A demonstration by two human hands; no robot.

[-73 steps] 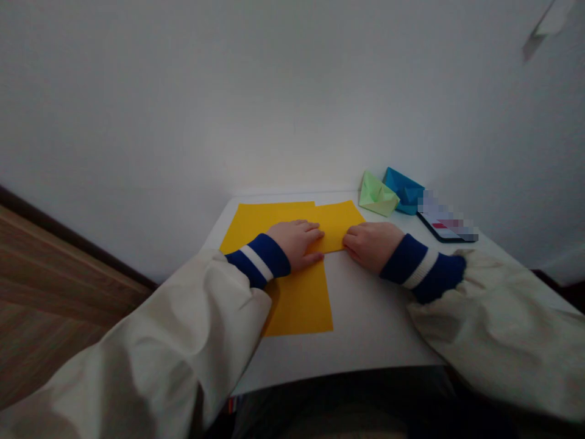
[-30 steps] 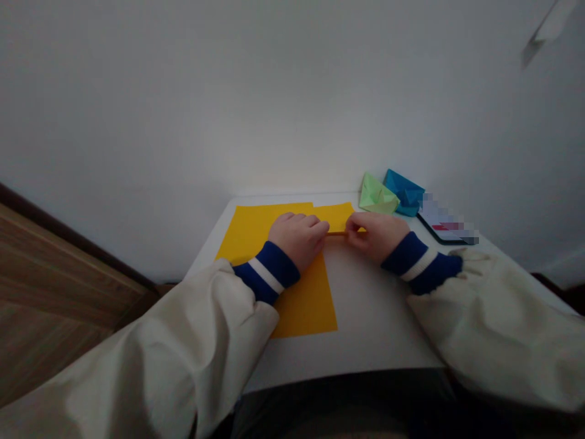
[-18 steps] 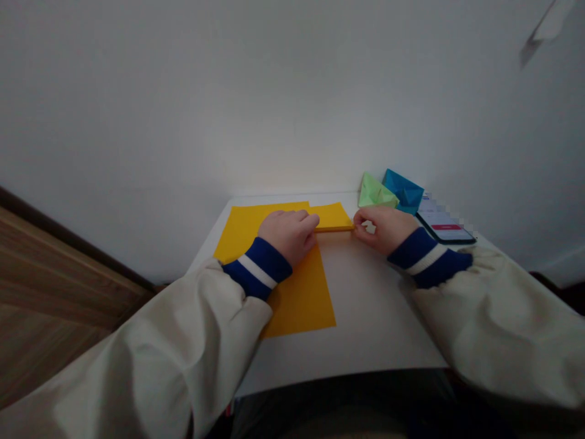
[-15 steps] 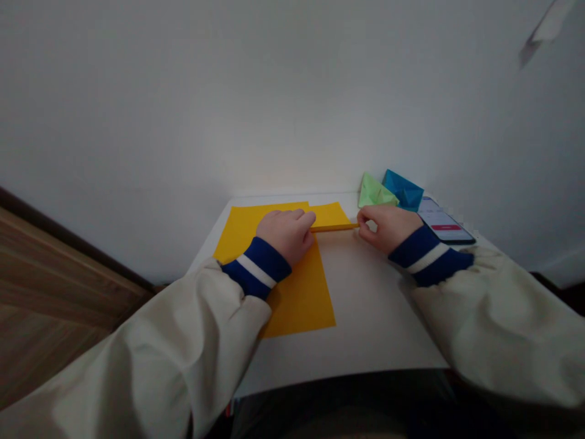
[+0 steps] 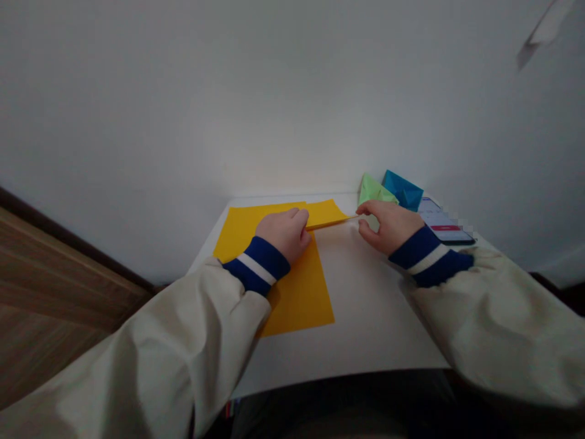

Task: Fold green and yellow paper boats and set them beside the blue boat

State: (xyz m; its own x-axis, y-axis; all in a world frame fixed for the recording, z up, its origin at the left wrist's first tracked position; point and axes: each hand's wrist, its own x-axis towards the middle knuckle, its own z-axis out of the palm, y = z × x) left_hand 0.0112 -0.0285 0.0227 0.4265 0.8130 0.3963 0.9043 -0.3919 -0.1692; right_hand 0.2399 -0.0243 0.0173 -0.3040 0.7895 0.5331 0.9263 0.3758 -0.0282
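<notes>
A folded yellow paper [image 5: 325, 213] lies at the far middle of the white table [image 5: 365, 317], partly over a flat yellow sheet [image 5: 301, 292]. My left hand [image 5: 283, 231] rests curled on the folded paper's left end and presses it down. My right hand [image 5: 388, 224] pinches the paper's right corner between thumb and forefinger and lifts it a little off the table. Both arms wear cream sleeves with blue and white cuffs.
A green paper boat [image 5: 372, 190] and a blue paper boat [image 5: 404, 189] stand at the far right by the white wall. A phone [image 5: 441, 222] with a lit screen lies beside them. A wooden floor shows at the left.
My right hand slid rightwards along the folded paper's edge to its right corner and raised that corner. My left hand stayed on the paper's left end, drawing back slightly.
</notes>
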